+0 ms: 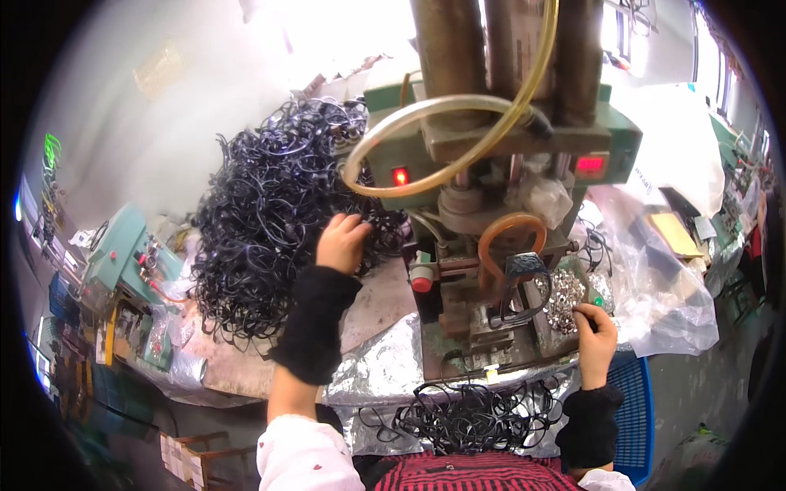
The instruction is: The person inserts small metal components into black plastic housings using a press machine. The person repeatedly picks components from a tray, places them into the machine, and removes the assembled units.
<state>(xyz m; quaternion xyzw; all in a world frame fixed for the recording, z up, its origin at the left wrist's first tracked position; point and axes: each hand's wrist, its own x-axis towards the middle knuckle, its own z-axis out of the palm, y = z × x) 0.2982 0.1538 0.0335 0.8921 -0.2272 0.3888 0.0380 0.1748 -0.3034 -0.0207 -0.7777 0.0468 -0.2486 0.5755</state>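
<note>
Head view, looking down over a cluttered workbench. Left hand, in a black knitted wrist sleeve, reaching forward with fingers curled into a large heap of black loops piled on the left of the bench; whether a loop is actually pinched, cannot tell. Right hand, sleeved in black too, closed in a narrow pinch at the edge of a tray of small silvery metal pieces; whatever sits between the fingertips too small to make out. Between the two hands, a green press machine with dark upright columns, a yellowish hose looped across its front and two red lights. At the base of the press, a black loop draped over the work spot, just left of the right hand. Nearer the body, a second, smaller tangle of black loops lying on crinkled silver foil. Clear plastic bag to the right, blue basket beneath the right wrist.
</note>
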